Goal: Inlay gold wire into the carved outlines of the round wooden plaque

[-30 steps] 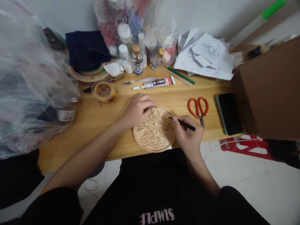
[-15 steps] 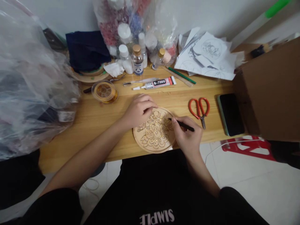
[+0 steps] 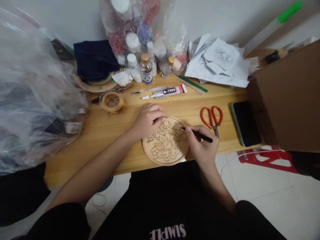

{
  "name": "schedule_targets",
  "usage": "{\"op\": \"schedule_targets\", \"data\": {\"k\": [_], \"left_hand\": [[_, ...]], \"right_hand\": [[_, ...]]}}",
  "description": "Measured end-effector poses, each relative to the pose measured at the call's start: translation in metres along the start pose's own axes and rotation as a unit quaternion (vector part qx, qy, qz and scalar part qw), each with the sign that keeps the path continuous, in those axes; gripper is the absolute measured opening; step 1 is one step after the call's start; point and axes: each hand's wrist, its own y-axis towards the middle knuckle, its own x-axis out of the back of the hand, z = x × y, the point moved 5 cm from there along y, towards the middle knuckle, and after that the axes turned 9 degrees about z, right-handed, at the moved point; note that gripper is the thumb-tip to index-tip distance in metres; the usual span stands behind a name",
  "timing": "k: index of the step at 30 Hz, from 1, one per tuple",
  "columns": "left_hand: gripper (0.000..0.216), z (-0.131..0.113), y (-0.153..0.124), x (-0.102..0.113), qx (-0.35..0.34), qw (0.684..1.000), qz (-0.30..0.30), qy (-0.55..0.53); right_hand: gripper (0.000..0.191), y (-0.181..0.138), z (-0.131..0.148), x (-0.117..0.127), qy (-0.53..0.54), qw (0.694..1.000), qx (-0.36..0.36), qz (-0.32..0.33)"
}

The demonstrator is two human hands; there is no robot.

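Observation:
A round wooden board (image 3: 151, 150) lies at the table's front edge, bearing a flower pattern outlined in gold wire. Over its upper left rim rests my left hand (image 3: 150, 120), fingers curled and pressed onto the board. My right hand (image 3: 204, 146), at the board's right side, pinches slim black tweezers (image 3: 200, 134). Their tip is over the upper right part of the pattern; whether it grips any wire is too small to tell. A spool of gold wire (image 3: 113, 101) lies left of my left hand. Red-handled pliers (image 3: 212, 119) lie beyond my right hand.
Behind the board lie a B-7000 glue tube (image 3: 168, 91) and a green pencil (image 3: 193, 83). Small bottles (image 3: 146, 68) and paper drawings (image 3: 220, 61) line the back. A phone (image 3: 245, 123) and cardboard box (image 3: 287, 100) are at right, a large plastic bag (image 3: 37, 93) at left.
My right hand and the tweezers have shifted slightly right. My left hand stays on the board's rim. The whole view has moved a little.

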Motion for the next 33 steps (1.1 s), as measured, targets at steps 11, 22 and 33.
{"op": "schedule_targets", "data": {"k": [11, 22, 33], "left_hand": [[0.017, -0.005, 0.001, 0.002, 0.005, 1.0, 0.009, 0.018], [0.015, -0.002, 0.001, 0.003, 0.024, 1.0, 0.011, 0.002], [0.014, -0.001, -0.001, 0.002, 0.029, 1.0, 0.005, 0.001]], "right_hand": [[0.018, 0.038, -0.026, 0.009, 0.15, 0.987, -0.059, 0.014], [0.016, 0.099, -0.011, 0.003, 0.141, 0.985, 0.005, 0.094], [0.016, 0.103, -0.023, -0.007, 0.128, 0.985, 0.021, 0.115]]}}
